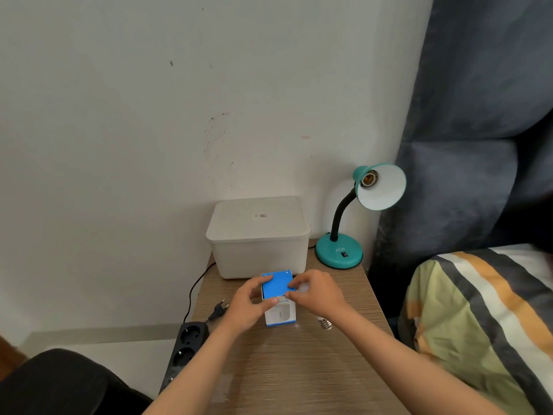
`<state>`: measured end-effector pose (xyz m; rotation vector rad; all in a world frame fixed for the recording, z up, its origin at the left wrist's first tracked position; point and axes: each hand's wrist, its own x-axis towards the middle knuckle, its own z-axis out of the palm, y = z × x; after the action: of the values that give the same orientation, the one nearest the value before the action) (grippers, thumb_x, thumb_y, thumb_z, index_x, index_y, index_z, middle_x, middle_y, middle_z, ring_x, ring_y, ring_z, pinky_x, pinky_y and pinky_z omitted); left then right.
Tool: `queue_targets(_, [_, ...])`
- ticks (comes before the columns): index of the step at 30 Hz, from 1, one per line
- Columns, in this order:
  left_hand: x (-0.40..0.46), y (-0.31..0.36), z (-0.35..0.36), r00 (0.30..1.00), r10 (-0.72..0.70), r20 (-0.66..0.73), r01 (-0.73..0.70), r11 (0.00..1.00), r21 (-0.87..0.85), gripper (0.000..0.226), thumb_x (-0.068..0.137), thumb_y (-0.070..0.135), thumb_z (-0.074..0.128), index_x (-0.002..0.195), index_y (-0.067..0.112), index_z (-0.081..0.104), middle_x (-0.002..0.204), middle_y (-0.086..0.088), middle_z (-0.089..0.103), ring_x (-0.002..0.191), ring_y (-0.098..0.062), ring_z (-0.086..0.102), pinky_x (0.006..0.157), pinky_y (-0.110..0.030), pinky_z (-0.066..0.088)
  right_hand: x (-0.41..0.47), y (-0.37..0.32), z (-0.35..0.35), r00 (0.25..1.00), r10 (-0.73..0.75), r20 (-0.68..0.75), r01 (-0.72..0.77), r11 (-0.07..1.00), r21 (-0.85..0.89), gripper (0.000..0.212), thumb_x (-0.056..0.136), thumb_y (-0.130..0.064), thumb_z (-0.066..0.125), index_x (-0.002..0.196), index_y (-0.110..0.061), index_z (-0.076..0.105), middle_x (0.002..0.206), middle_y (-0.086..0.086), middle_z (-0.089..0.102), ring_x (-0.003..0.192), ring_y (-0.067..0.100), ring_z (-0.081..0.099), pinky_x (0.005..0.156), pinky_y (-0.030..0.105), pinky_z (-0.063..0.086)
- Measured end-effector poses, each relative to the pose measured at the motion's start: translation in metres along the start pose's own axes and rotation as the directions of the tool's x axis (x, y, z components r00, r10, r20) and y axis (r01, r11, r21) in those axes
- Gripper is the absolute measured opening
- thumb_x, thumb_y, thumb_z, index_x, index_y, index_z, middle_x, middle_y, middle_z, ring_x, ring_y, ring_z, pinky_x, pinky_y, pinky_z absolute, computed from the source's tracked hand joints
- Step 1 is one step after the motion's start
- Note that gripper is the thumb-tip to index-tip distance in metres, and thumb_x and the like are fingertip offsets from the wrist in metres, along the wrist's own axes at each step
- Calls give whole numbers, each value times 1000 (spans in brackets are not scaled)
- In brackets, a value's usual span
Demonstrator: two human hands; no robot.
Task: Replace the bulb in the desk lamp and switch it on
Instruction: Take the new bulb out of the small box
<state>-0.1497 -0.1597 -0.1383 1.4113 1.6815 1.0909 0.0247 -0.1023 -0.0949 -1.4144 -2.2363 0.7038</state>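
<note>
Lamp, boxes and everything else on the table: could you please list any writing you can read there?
"ATN": on the lamp base, above its switch.
Blue lettering on the bulb box: partly hidden by a hand, blurred, unreadable.
Small printed code on the white container lid: too small to read.

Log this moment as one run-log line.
stage: opening bulb box | left hand: on box | right hand: on box | lamp socket: empty | old bulb: on table

- Setting — a bedroom in a home.
- Bed (478,319) with striped bedding, right, beside a padded dark headboard (466,115).
- Small wood-grain worktop (284,369) against a scuffed white wall (149,115) — bearing a teal desk lamp (353,223).
</note>
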Motion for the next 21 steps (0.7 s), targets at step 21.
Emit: queue_targets(21, [1,53,13,978,153,-138,-135,982,133,44,86,23,62,128,29,48,148,7,35,135,-11,33,108,-26,29,-5,38,-76,933,353,67,-297,651,698,34,81,-18,65,113,-20,54,117,10,52,102,29,59,77,42,58])
